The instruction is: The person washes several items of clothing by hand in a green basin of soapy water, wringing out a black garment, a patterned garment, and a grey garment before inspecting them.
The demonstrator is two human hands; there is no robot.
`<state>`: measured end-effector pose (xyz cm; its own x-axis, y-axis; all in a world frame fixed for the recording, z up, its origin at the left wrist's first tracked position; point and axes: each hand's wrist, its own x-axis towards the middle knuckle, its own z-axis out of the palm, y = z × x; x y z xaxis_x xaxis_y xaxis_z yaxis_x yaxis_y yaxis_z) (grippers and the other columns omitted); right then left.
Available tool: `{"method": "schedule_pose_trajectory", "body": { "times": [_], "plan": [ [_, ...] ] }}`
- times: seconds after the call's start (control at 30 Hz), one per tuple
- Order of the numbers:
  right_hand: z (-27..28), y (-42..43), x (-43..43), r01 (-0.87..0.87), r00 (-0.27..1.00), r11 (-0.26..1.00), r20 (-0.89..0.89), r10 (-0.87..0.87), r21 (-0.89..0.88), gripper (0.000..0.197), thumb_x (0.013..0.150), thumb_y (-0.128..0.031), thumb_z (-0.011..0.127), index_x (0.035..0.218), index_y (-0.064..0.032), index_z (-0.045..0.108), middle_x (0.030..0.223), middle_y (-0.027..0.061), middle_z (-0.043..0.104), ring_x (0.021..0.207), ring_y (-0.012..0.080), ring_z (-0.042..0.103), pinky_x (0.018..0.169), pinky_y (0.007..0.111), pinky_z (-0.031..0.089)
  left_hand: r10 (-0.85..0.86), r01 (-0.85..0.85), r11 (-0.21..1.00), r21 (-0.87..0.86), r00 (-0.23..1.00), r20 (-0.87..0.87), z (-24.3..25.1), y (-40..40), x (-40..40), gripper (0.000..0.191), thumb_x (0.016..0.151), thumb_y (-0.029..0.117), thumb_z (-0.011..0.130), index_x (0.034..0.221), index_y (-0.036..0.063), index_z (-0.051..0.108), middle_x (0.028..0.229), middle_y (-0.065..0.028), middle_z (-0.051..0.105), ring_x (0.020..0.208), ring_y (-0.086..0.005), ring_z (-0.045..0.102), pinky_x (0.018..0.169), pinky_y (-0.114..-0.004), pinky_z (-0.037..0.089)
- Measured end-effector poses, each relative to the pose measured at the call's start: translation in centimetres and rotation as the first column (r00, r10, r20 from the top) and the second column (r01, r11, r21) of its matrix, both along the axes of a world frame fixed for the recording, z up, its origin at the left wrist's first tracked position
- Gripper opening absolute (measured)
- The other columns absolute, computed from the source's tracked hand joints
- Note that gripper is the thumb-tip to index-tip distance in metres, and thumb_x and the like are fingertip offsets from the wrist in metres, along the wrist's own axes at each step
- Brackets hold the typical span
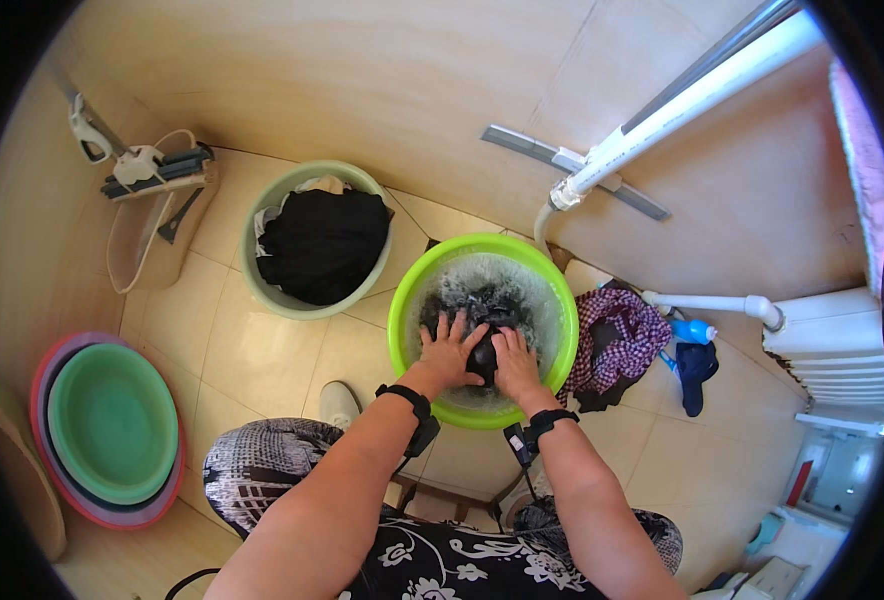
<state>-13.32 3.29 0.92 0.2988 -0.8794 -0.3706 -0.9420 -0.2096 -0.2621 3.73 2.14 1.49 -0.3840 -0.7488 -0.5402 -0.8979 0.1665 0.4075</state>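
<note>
A lime-green plastic basin [401,300] of sudsy water stands on the tiled floor before me. Dark cloth [487,304] lies soaked in it, partly under the suds. My left hand [451,356] rests on the cloth with its fingers spread. Beside it, my right hand [514,364] presses on the same cloth, thumb hidden and fingertips at the water. Between the two hands a dark bulge of wet fabric [481,352] rises. Neither hand shows a clear grip on the cloth.
A pale green basin [303,306] holds black clothing [325,244]. Checked clothing [614,337], a blue bottle [692,331] and a navy cloth item [695,375] lie right. Stacked basins [111,424] and a mop bucket [153,247] stand left. A white pipe [682,105] runs along the wall.
</note>
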Motion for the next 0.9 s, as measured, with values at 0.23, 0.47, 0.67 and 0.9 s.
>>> {"method": "schedule_pose_trajectory", "body": {
  "times": [0.23, 0.47, 0.67, 0.9],
  "plan": [
    [-3.7, -1.3, -1.3, 0.102, 0.994, 0.951, -0.005, -0.106, 0.291, 0.054, 0.082, -0.002, 0.052, 0.133, -0.0095, 0.039, 0.143, 0.013, 0.036, 0.132, 0.0376, 0.034, 0.108, 0.053, 0.028, -0.199, 0.174, 0.977, 0.124, 0.952, 0.233, -4.0, -1.6, -2.8, 0.085, 0.084, 0.046, 0.059, 0.151, 0.0233, 0.013, 0.154, -0.0174, 0.019, 0.14, -0.0405, 0.018, 0.111, -0.051, 0.025],
    [-8.2, -0.7, -2.7, -0.062, 0.965, 0.947, -0.224, 0.138, 0.315, 0.055, 0.088, -0.016, 0.046, 0.141, -0.0109, 0.035, 0.149, 0.0152, 0.031, 0.136, 0.036, 0.03, 0.112, 0.046, 0.024, -0.275, 0.251, 0.883, 0.396, 0.961, 0.005, -7.3, -0.1, -1.3, 0.035, 0.089, 0.024, 0.05, 0.121, 0.0136, 0.06, 0.123, -0.0144, 0.06, 0.111, -0.0311, 0.058, 0.096, -0.043, 0.044],
    [-5.1, -3.1, -0.9, -0.015, 0.981, 0.975, -0.184, 0.058, 0.224, 0.055, 0.084, -0.009, 0.051, 0.138, -0.0093, 0.039, 0.144, 0.0159, 0.036, 0.128, 0.0377, 0.04, 0.105, 0.048, 0.033, -0.027, 0.018, 0.959, 0.283, 0.999, 0.03, -5.3, -3.7, -2.6, 0.04, 0.085, 0.022, 0.059, 0.123, 0.011, 0.058, 0.124, -0.0126, 0.06, 0.112, -0.0326, 0.057, 0.095, -0.046, 0.044],
    [5.7, -1.9, -4.0, 0.169, 0.838, 0.971, 0.543, -0.053, -0.167, 0.046, 0.066, 0.011, 0.054, 0.111, -0.0016, 0.05, 0.111, 0.0199, 0.052, 0.108, 0.0361, 0.053, 0.09, 0.04, 0.045, -0.018, 0.003, 0.999, -0.046, 0.943, -0.333, 2.7, -3.4, -0.9, 0.12, 0.052, 0.036, 0.088, 0.148, 0.0166, 0.02, 0.15, -0.0142, 0.028, 0.138, -0.0378, 0.025, 0.106, -0.064, 0.022]
  ]
}}
